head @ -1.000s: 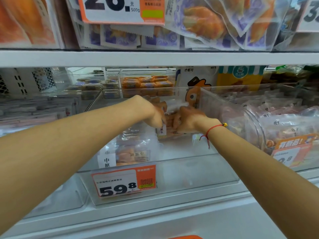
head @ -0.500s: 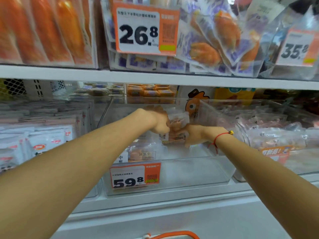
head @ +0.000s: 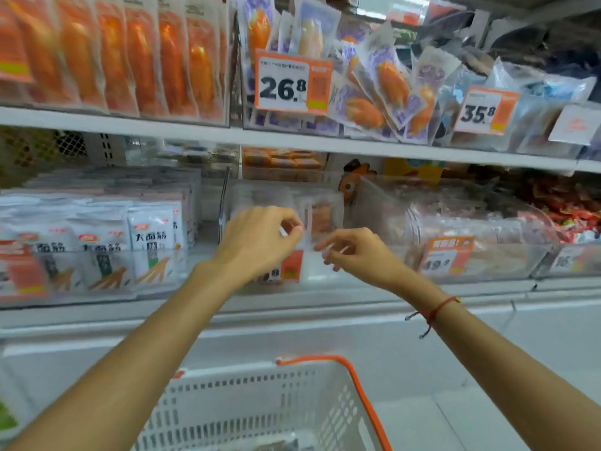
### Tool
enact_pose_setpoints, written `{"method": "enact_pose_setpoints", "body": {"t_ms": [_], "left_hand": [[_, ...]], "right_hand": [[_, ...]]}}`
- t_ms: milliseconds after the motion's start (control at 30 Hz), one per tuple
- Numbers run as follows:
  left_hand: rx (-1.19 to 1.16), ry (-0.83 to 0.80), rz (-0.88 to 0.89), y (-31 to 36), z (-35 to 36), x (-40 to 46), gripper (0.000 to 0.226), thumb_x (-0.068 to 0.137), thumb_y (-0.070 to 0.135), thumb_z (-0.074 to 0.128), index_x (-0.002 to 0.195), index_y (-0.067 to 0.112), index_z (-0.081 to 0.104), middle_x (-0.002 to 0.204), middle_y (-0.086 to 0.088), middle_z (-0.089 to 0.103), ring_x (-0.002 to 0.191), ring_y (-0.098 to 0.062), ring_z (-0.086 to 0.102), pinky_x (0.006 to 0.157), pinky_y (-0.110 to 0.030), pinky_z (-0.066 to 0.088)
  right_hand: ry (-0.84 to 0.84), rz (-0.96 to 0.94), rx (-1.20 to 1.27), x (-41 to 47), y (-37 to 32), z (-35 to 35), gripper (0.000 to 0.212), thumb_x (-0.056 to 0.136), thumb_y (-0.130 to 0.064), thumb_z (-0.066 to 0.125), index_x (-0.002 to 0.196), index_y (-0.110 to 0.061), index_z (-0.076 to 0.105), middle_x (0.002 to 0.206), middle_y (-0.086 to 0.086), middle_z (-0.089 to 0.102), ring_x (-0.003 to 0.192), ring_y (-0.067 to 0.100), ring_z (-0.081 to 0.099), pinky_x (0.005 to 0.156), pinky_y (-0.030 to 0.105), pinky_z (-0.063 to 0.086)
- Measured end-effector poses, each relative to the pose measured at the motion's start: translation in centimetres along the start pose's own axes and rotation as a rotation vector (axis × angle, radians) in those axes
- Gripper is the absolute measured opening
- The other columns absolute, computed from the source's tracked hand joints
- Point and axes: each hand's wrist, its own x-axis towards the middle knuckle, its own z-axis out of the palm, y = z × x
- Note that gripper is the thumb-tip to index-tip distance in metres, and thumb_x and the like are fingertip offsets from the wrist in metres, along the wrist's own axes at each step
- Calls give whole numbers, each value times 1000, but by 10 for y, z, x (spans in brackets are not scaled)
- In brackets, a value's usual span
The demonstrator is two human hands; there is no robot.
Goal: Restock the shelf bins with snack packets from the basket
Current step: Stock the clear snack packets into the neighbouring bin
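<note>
Supermarket shelving fills my view, white boards with clear plastic bins lined up along the front edge. One snack packet (head: 320, 219) stands upright in the middle bin (head: 312, 271), long axis vertical, just beyond my fingertips and a little above them. My left hand (head: 260, 242) hangs in front of that bin with fingers loosely curled, thumb and forefinger nearly meeting right beside the packet's left edge; I cannot tell for sure whether they pinch its edge or hold nothing. My right hand (head: 353, 252) hovers just right of the left, relaxed and empty, below the packet's lower right corner. The left is the nearer of the two to the packet.

The middle bin looks sparsely filled behind its orange price tag (head: 291, 266), so I judge it still wants more stock. Left of it, a bin (head: 97, 281) holds rows of white upright packets. Right of it, a bin (head: 487, 258) holds pale clear-wrapped packets lying in a heap. Directly below my arms sits the white basket (head: 247, 405) with its orange handle (head: 357, 379); what it holds is mostly hidden from here. My next reach, I reckon, goes down and back toward it, either hand equally placed.
</note>
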Motion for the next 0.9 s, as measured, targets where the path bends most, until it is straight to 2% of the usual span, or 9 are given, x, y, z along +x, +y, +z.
{"method": "enact_pose_setpoints", "body": {"t_ms": [100,200,300,467,533,633,733,800,900], "left_hand": [[-83,-50,-106,-15,5,-44,14,91,37,53,89,38,66,87,18,66,88,-9,62,75,-29,50],[-141,-147,-208,-38,22,-84,11,91,37,55,91,38,66,86,18,62,87,-9,60,75,-28,47],[-213,-228,-319,-62,49,-124,13,92,37,54,97,39,66,94,16,65,89,-10,61,77,-30,50],[-262,-400,-436,-104,104,-194,13,95,34,52,97,42,63,107,14,66,96,-9,60,84,-29,48],[-263,-503,-492,-123,125,-222,18,97,31,49,106,34,64,117,12,63,103,-11,59,86,-29,47],[-197,-637,-632,-152,156,-260,20,99,27,47,110,28,64,126,7,60,103,-17,59,84,-31,45],[-186,-762,-763,-176,184,-292,21,98,23,47,101,30,67,125,3,61,103,-20,62,87,-32,50],[-148,-890,-799,-187,198,-309,25,97,21,47,115,26,64,127,0,60,105,-20,62,89,-31,50],[-58,-977,-896,-195,217,-331,44,94,13,50,138,14,43,132,-8,53,111,-23,59,91,-34,50]], "right_hand": [[-219,28,-58,-22,-3,29,15,88,-12,62,99,-21,69,84,4,71,63,8,65,63,11,49],[-361,106,-33,-38,0,65,18,87,-9,62,102,-15,70,85,7,70,61,7,62,69,17,51],[-454,171,10,-56,8,107,19,90,-11,60,107,-13,68,87,7,69,63,6,62,66,16,49],[-619,290,105,-91,31,183,24,94,-11,55,116,-8,64,107,15,68,69,6,60,56,6,44],[-686,333,105,-103,41,214,25,94,-9,55,117,-7,64,110,17,68,79,16,63,64,12,48],[-768,403,128,-121,55,261,28,92,-3,51,116,-4,64,111,23,66,93,28,64,85,33,53],[-913,392,18,-140,64,303,35,93,-3,46,125,-7,59,131,13,57,119,28,54,93,29,44],[-992,369,-84,-152,73,329,38,92,-6,46,130,-9,54,138,11,49,123,28,49,99,34,42],[-973,321,-206,-161,84,355,42,91,-14,51,132,-7,46,138,13,42,129,32,40,104,43,40]]}}
